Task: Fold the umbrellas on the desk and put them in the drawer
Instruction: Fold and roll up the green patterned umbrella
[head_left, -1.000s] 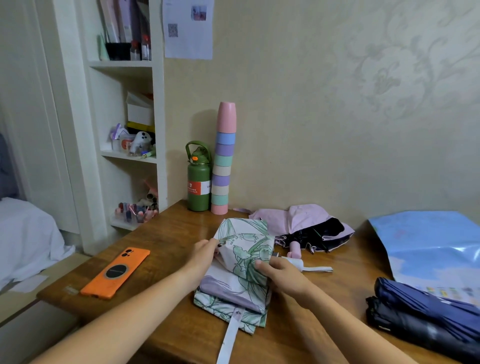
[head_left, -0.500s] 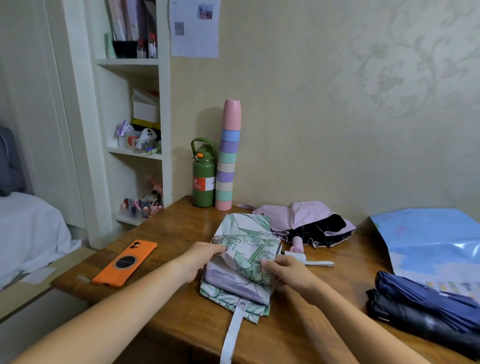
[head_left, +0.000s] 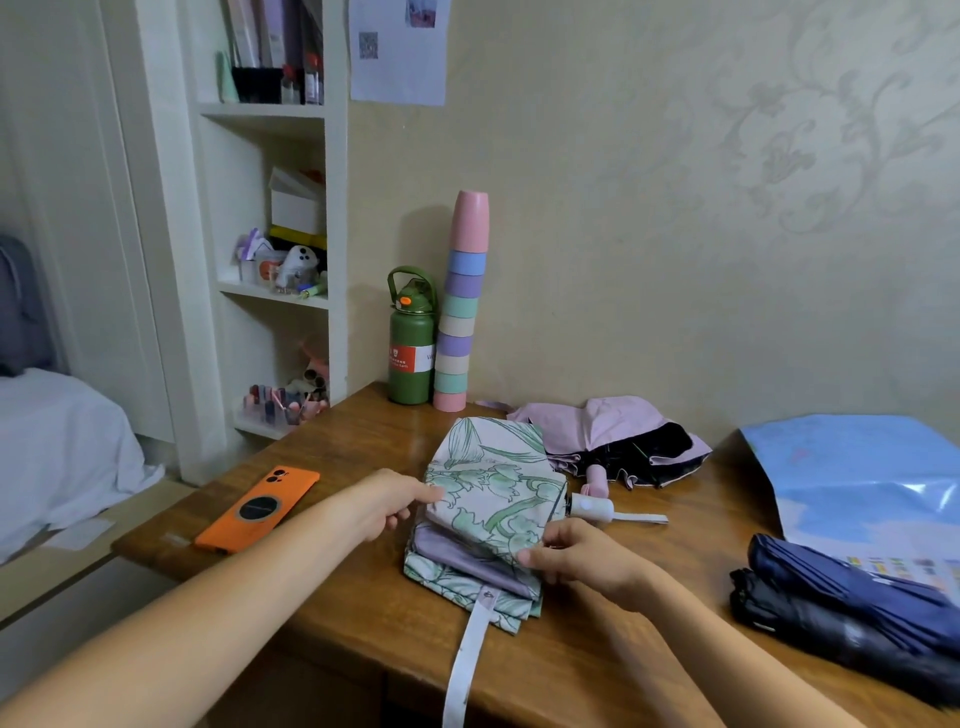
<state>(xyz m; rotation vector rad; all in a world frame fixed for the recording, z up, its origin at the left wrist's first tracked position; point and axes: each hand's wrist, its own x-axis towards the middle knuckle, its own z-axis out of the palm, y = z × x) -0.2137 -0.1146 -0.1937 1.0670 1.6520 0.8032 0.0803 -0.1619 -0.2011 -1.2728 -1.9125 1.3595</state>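
We're mid-fold on the floral umbrella (head_left: 493, 499), sitting center-desk, 12 o'clock from us. Left hand (head_left: 387, 501) pinches its left edge, right hand (head_left: 576, 558) pinches the panel at 4 o'clock. Best to keep pleats flat and tight before wrapping the strap (head_left: 467, 660). Since a second ago, the right hand's slid nearer us.

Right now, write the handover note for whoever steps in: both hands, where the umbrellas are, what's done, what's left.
Left hand: grip pinches the left edge of the green floral fabric umbrella.
Right hand: grip pinches its right fold.
That umbrella lies mid-desk, partly folded, white strap hanging loose over the wooden desk edge.
Pink-and-black umbrella lies crumpled behind it; two dark blue umbrellas lie at the right.
Done: nothing stowed.
Left: finish folding, strap, put all in the drawer (not in view).
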